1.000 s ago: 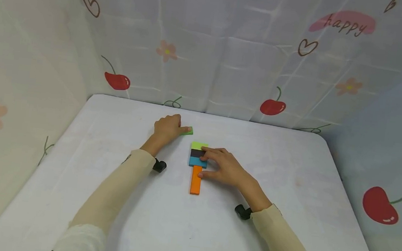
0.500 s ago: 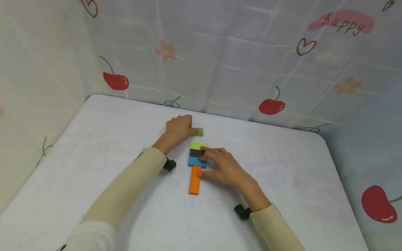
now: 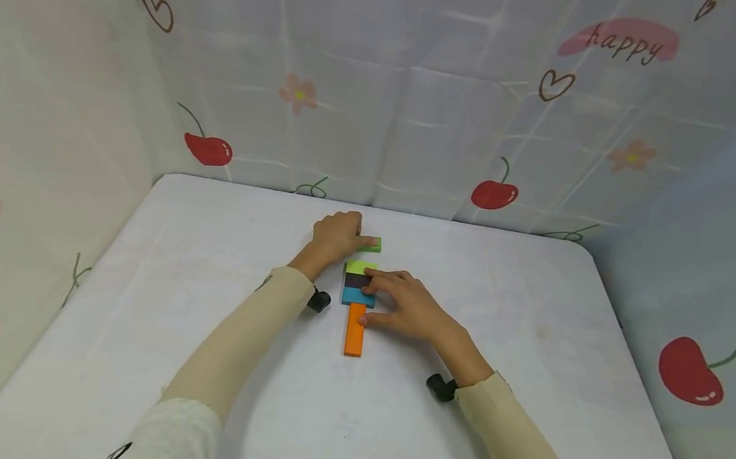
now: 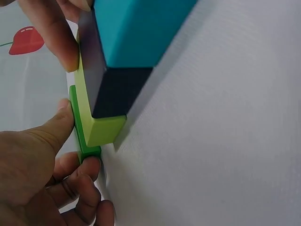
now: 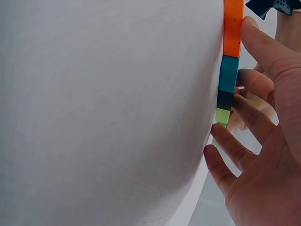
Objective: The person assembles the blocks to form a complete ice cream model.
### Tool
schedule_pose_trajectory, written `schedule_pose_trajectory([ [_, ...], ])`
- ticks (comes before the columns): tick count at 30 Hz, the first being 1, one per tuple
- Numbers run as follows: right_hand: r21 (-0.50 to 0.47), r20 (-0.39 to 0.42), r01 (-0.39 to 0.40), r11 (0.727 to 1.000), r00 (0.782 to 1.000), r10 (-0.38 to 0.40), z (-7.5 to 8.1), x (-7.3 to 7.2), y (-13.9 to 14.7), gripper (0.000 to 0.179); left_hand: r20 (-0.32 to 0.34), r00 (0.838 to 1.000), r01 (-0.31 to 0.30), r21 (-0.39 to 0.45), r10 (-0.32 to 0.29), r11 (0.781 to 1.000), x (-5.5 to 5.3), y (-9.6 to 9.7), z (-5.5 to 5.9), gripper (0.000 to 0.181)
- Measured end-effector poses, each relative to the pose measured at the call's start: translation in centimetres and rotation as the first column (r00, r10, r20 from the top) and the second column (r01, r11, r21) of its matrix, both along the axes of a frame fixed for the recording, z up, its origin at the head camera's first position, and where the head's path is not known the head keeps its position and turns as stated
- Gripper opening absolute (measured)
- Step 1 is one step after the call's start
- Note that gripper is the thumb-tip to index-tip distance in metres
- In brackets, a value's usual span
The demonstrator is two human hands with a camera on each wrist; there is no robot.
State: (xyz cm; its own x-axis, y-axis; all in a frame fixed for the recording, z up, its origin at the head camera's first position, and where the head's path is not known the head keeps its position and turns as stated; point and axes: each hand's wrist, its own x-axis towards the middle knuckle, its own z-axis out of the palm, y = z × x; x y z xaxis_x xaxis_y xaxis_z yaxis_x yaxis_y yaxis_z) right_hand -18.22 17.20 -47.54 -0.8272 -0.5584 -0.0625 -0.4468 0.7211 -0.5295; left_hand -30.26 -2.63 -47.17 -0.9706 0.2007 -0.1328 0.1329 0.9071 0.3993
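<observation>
My left hand (image 3: 335,235) pinches a green block (image 4: 76,117) between thumb and fingers at the far end of a row of blocks. The row runs toward me: a lime block (image 3: 356,266), a black block (image 3: 354,281) and a blue block (image 3: 356,298) lie side by side, and an orange block (image 3: 354,336) stands lengthwise below them, like a stem. In the head view a strip of table separates the green block from the lime one. My right hand (image 3: 406,304) rests along the row's right side, fingertips on the upper blocks and thumb (image 5: 251,27) at the orange block.
All the blocks lie on a white-covered table (image 3: 294,416). Behind it hangs a white curtain (image 3: 422,100) printed with cherries, flowers and hearts. Black wrist cameras, such as the one on the right wrist (image 3: 441,387), sit close above the tabletop.
My left hand has slid the green block to the right, from left of the row to directly beyond the lime block. My right hand and the other blocks stay put.
</observation>
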Motion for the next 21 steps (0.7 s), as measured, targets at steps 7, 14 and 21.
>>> schedule_pose_trajectory([
  [7,-0.005,0.001,-0.004,1.000,1.000,0.004,-0.01,0.02,-0.23,0.045,0.019,1.000,0.013,-0.005,-0.013,1.000,0.20,-0.05,0.28,0.049],
  [14,-0.009,0.005,-0.001,1.000,1.000,0.001,0.01,0.09,-0.11,0.044,0.039,0.999,0.039,-0.035,-0.038,0.999,0.51,-0.32,0.62,0.049],
  [21,-0.004,0.005,0.005,1.000,1.000,-0.005,-0.25,0.00,0.03,0.043,0.051,0.997,0.061,-0.047,-0.058,0.997,0.79,-0.47,0.78,0.050],
])
